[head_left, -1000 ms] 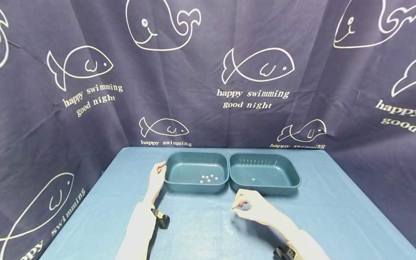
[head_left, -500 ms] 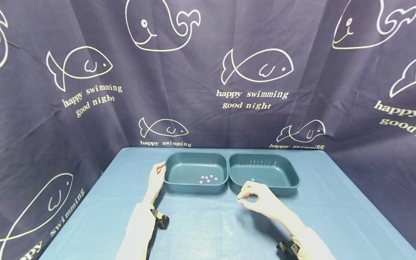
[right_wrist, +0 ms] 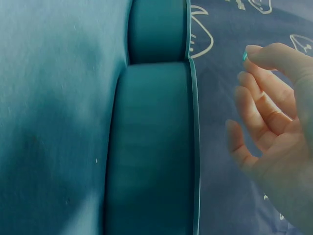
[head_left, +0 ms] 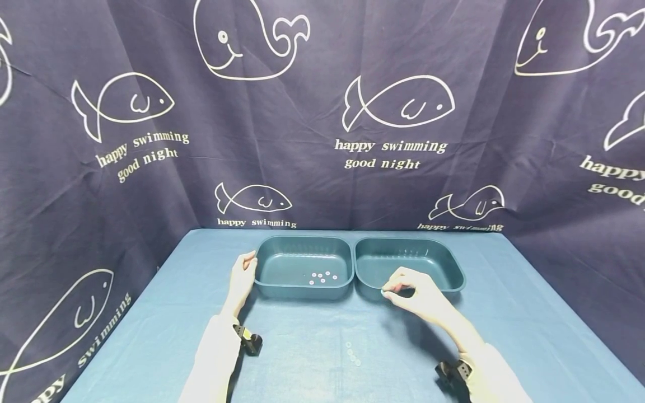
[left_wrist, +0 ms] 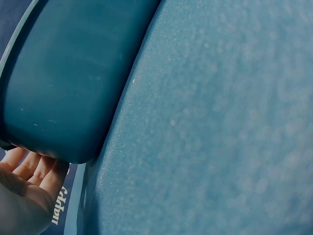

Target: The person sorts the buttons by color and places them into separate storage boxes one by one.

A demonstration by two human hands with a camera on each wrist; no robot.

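Note:
My left hand (head_left: 243, 280) rests at the left end of the left blue-green bin (head_left: 304, 291); in the left wrist view its fingers (left_wrist: 40, 169) lie nearly straight against the bin's end. Inside that bin are several small pinkish buttons (head_left: 323, 280). Over the near rim of the right bin (head_left: 456, 274), my right hand (head_left: 420, 292) pinches a small teal button (right_wrist: 245, 56) between thumb and index finger, the other fingers loosely bent. Part of the right bin's inside is hidden behind this hand.
Several pale round buttons (head_left: 351, 354) lie in a short row on the blue tablecloth (head_left: 297, 352), in front of the bins. The bins stand side by side, their ends meeting. A dark fish-print curtain (head_left: 322, 184) hangs behind the table.
My right hand has risen and moved forward and right from the table to the right bin's rim, now covering the button seen in that bin earlier. The left hand stays put.

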